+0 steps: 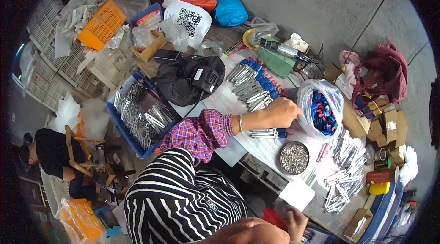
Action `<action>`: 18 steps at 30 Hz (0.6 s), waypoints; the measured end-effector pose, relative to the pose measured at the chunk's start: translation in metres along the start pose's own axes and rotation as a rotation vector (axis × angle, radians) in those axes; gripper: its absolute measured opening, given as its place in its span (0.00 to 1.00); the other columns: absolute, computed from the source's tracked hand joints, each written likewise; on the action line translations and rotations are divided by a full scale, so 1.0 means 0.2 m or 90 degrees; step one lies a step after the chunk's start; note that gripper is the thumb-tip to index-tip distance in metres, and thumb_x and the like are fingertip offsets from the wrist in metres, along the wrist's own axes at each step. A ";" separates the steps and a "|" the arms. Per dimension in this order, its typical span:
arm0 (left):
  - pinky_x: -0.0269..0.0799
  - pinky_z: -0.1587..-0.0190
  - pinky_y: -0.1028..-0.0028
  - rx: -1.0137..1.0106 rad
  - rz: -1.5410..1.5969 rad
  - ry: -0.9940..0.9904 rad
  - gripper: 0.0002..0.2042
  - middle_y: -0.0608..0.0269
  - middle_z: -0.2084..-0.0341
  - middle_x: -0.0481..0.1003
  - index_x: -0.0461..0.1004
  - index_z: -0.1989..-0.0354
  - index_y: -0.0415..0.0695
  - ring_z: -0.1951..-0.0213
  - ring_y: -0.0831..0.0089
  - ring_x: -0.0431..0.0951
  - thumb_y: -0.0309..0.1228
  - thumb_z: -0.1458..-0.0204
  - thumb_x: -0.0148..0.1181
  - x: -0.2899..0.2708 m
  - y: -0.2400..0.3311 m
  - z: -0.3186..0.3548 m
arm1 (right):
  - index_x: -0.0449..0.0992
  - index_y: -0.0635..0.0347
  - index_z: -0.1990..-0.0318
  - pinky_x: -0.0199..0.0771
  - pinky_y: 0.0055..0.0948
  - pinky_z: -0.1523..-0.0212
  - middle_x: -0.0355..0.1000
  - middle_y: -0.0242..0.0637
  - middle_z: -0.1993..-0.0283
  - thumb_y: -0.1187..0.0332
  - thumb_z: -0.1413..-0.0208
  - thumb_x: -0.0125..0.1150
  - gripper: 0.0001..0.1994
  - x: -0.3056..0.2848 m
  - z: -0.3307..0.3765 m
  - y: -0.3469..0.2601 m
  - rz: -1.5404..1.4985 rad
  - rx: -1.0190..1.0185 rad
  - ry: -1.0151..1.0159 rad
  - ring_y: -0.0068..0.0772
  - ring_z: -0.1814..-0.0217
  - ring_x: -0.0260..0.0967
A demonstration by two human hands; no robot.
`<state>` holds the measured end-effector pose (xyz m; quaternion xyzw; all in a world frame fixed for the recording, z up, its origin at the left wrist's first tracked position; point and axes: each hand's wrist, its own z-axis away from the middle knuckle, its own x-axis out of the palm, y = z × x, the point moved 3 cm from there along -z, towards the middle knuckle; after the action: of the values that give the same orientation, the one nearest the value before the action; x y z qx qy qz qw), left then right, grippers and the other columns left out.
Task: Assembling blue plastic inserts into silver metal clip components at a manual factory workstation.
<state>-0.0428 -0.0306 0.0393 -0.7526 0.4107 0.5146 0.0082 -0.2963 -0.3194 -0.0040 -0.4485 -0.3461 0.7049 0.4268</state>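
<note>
Left hand (pixel 285 112): you are holding it right of centre, just beside the clear plastic bag (pixel 312 86); its fingers are lying curled, whether pinching anything cannot be told.
Right hand (pixel 297 222): showing blurred at the bottom, near something red (pixel 274 218); finger state cannot be told.
Plastic bag: holding blue parts (pixel 324 115), right of centre.
Blue-ended metal rods (pixel 256 83): lying in rows, centre.

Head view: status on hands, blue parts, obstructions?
Left hand curled beside clear bag of blue parts; grip unclear. Right hand blurred, near white paper. Nothing evident between left hand and bag.
</note>
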 end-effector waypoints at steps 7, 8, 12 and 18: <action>0.73 0.69 0.61 0.157 0.155 -0.088 0.04 0.54 0.79 0.76 0.76 0.73 0.44 0.74 0.55 0.78 0.30 0.56 0.57 0.09 0.30 0.10 | 0.72 0.68 0.53 0.70 0.22 0.70 0.72 0.35 0.68 0.58 0.41 0.54 0.19 0.29 0.24 0.34 -0.023 0.007 -0.060 0.23 0.70 0.67; 0.73 0.69 0.61 0.162 0.156 -0.087 0.04 0.54 0.79 0.76 0.76 0.73 0.44 0.74 0.55 0.78 0.30 0.56 0.57 0.10 0.33 0.12 | 0.72 0.68 0.53 0.70 0.22 0.70 0.72 0.35 0.68 0.58 0.41 0.54 0.19 0.31 0.24 0.34 -0.022 0.005 -0.055 0.23 0.70 0.67; 0.72 0.67 0.61 0.210 0.191 -0.147 0.05 0.53 0.79 0.76 0.76 0.72 0.44 0.73 0.54 0.77 0.29 0.56 0.57 0.08 0.47 0.23 | 0.74 0.72 0.56 0.70 0.22 0.68 0.76 0.42 0.67 0.74 0.46 0.54 0.12 0.35 0.25 0.38 0.017 0.100 -0.034 0.27 0.69 0.72; 0.72 0.65 0.60 0.274 0.238 -0.287 0.06 0.52 0.77 0.76 0.76 0.72 0.43 0.71 0.53 0.77 0.28 0.59 0.58 0.17 0.50 0.35 | 0.74 0.69 0.59 0.63 0.17 0.74 0.71 0.32 0.72 0.74 0.47 0.53 0.10 0.23 0.33 0.39 -0.089 0.050 0.192 0.18 0.74 0.65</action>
<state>-0.1539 -0.0869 0.0212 -0.5135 0.6281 0.5617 0.1626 -0.3899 -0.3157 -0.0635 -0.5072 -0.2804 0.6112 0.5391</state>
